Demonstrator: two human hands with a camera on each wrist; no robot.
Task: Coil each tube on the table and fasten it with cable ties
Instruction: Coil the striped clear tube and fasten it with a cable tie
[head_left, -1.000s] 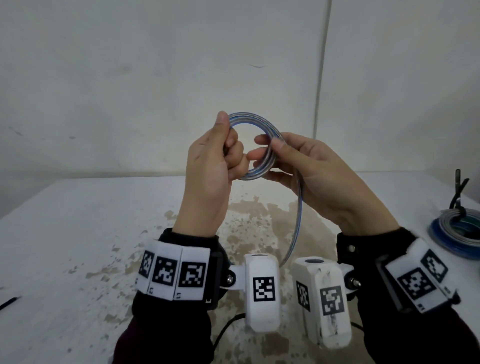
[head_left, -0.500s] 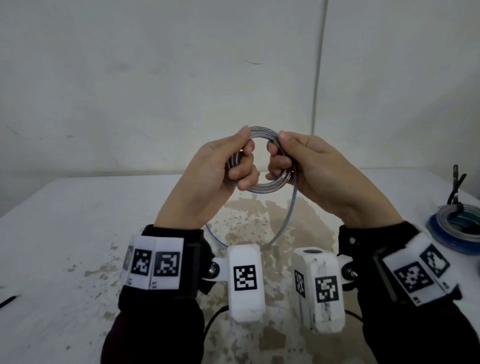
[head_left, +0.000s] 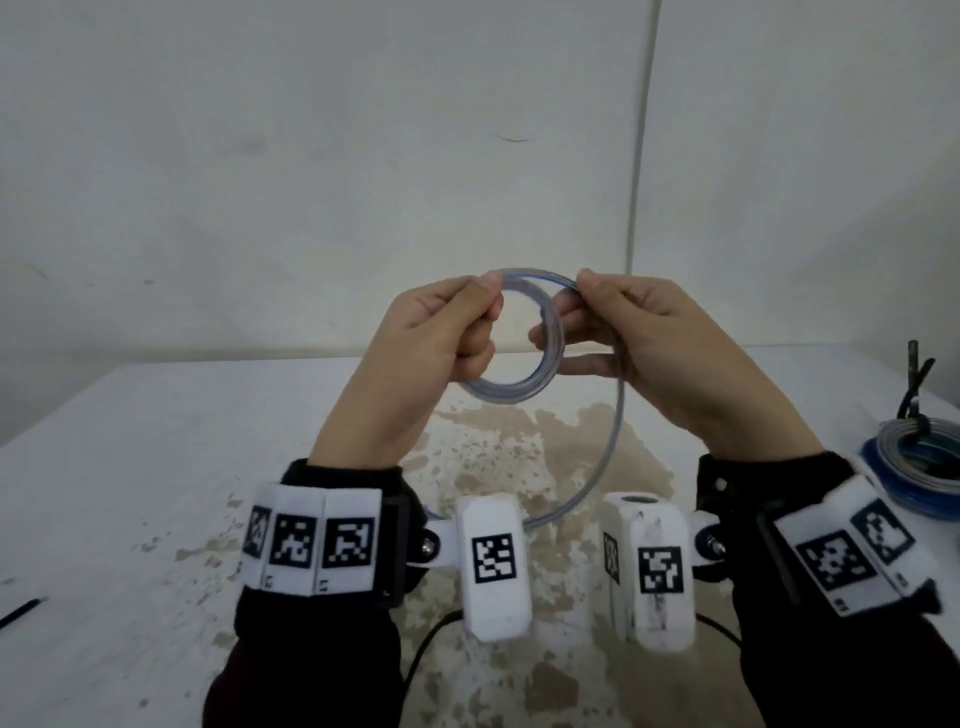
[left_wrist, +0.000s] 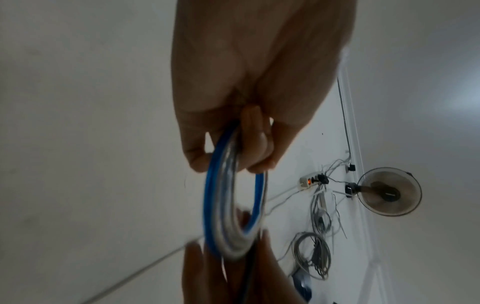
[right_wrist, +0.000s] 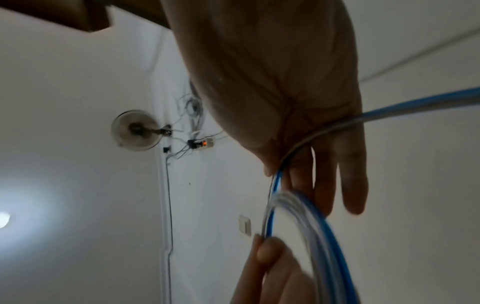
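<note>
A clear tube with a blue stripe is wound into a small coil (head_left: 519, 387) that I hold upright above the table (head_left: 130, 467). My left hand (head_left: 485, 306) grips the coil's upper left side, fingers curled through the ring. My right hand (head_left: 576, 296) pinches the tube at the coil's top right. The loose tail (head_left: 615, 431) curves down from that hand and passes behind the wrist cameras. In the left wrist view the coil (left_wrist: 223, 205) hangs from my left fingers (left_wrist: 254, 144). In the right wrist view the tube (right_wrist: 298, 144) crosses my right palm.
A blue and grey coil (head_left: 914, 467) lies at the table's right edge with a black cable tie (head_left: 917, 384) sticking up from it. Another black cable tie (head_left: 21, 610) lies at the left edge. A brown stained patch (head_left: 519, 467) marks the middle. A wall stands behind.
The coil has tipped and turned in my hands. My right hand has slid from the coil's side to its top right, and the loose tail now swings out wider to the right.
</note>
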